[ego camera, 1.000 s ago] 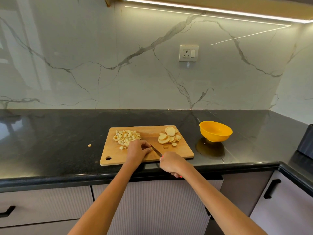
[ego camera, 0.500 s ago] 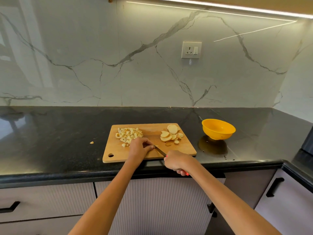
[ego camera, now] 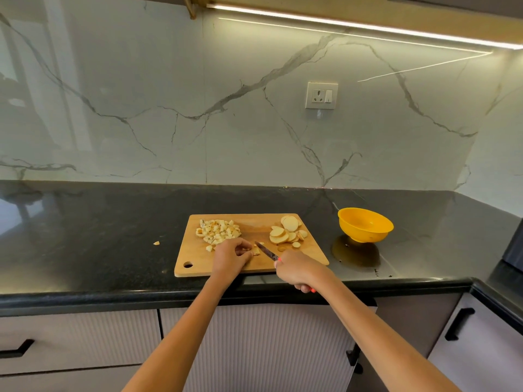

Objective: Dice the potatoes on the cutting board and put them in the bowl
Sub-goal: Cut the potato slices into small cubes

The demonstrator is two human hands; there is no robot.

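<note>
- One cutting board (ego camera: 198,258) on the counter (ego camera: 85,236).
- One yellow bowl (ego camera: 365,225), right of the board.
- One knife (ego camera: 266,252).
- Two potato heaps on the board: dice (ego camera: 218,232), slices (ego camera: 285,233).
- One stray bit (ego camera: 156,243), left of the board.

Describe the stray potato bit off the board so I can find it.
Start at the wooden cutting board on the black countertop. Look left of it: a lone pale potato scrap lies on bare stone, apart from the diced pile on the board.

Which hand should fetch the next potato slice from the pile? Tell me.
Left. The left hand only steadies a small piece beside the potato slices, while the right hand grips the knife.
</note>
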